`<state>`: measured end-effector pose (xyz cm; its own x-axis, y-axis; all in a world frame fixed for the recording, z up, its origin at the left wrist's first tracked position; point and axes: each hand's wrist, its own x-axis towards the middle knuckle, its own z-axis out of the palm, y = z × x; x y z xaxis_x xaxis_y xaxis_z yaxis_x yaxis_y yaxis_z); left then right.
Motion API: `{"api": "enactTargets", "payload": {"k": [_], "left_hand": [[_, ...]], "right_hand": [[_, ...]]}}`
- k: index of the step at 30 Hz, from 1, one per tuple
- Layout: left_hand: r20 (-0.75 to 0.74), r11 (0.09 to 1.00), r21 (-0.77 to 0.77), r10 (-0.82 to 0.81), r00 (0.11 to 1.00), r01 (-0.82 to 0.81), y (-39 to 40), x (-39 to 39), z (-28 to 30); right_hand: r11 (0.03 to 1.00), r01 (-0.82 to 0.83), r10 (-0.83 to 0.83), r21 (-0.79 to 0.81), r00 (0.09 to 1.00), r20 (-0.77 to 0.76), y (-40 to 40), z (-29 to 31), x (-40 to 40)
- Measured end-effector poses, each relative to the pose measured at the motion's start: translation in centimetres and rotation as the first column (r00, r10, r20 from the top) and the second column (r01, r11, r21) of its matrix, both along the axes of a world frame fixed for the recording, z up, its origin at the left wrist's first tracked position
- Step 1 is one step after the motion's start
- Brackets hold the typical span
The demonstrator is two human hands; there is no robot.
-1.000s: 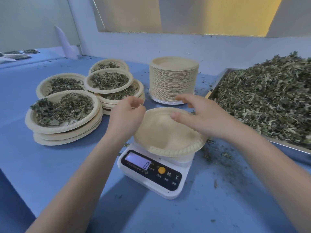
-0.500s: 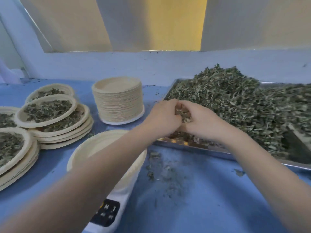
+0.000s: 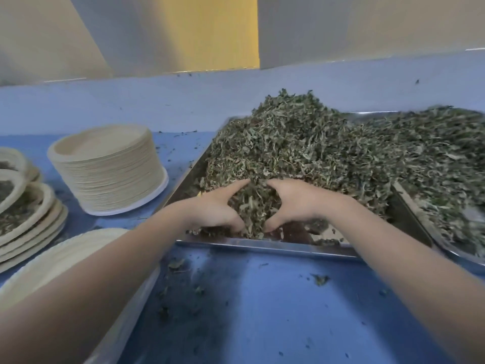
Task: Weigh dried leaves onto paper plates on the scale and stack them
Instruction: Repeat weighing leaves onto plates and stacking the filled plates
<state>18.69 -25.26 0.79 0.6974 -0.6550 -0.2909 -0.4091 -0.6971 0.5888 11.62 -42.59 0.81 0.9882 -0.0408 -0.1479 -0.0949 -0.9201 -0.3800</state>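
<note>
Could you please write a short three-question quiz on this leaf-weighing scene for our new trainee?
1. True or false: both hands are in the metal tray, cupping a clump of dried leaves between them.
2. Which stands left of the tray? A) a tall stack of empty paper plates B) a glass jar C) a cardboard box
3. Fill in: the empty plate near the left forearm holds ____ leaves so far.

Key:
1. True: the left hand and the right hand curl round the clump from either side.
2. A
3. no
</note>
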Motion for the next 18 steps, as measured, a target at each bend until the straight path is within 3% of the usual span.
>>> {"api": "enactTargets", "payload": {"k": [4,8,11,14,18], "left_hand": [[0.332,0.959,0.283,-0.124,0.935,0.027,2.8,1.2,2.1],[0.165,0.909,0.418,-0.084,0.983,0.007,2.9,0.4,2.2],[0.131,0.985,0.167,0.02,0.991,-0.042,0.9,-0.1,0.9],[0.055,0.994,-0.075,0.083,0.995,-0.079,-0.6,-0.8,0.3],[0.011,0.957,-0.261,0.134,0.991,-0.126,-0.6,-1.1,1.1]], "right_hand": [[1.0,-0.017,0.017,0.008,1.0,0.017,-1.6,0.9,-0.1],[0.996,-0.083,0.083,-0.044,0.997,-0.006,-0.4,0.2,0.7],[0.988,-0.151,0.152,-0.022,0.987,0.06,1.5,-0.5,1.6],[0.986,-0.158,0.162,-0.044,0.98,0.111,2.3,-0.8,2.2],[0.977,-0.067,0.015,0.204,0.97,0.244,1.7,-0.2,1.9]]}}
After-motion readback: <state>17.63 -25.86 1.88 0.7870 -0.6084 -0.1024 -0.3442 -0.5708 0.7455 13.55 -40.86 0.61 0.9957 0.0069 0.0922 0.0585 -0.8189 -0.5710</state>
